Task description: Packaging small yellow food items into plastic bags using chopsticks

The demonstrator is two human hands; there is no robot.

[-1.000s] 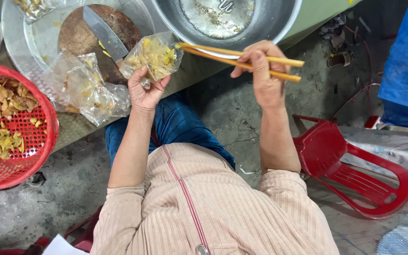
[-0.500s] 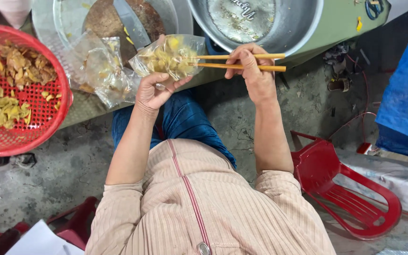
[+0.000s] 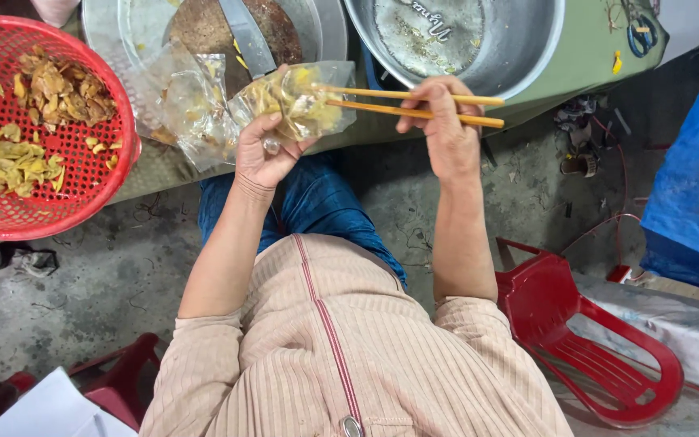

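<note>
My left hand [image 3: 262,152] holds up a clear plastic bag [image 3: 297,101] with yellow food inside, just in front of the table edge. My right hand [image 3: 444,129] grips a pair of wooden chopsticks [image 3: 414,106] whose tips reach into the bag's open mouth. A ring shows on my left hand. Both forearms are bare below rolled striped sleeves.
A red basket [image 3: 82,190] with yellow and brown food pieces sits at left. A metal tray [image 3: 119,44] holds a round chopping block [image 3: 204,28], a cleaver [image 3: 246,36] and loose plastic bags [image 3: 192,109]. A big metal basin [image 3: 519,48] stands at right. A red plastic chair [image 3: 588,324] is on the floor.
The chopstick tips have moved left into the bag, which my left hand has kept raised. The view has shifted slightly, with the basket and tray sliding right.
</note>
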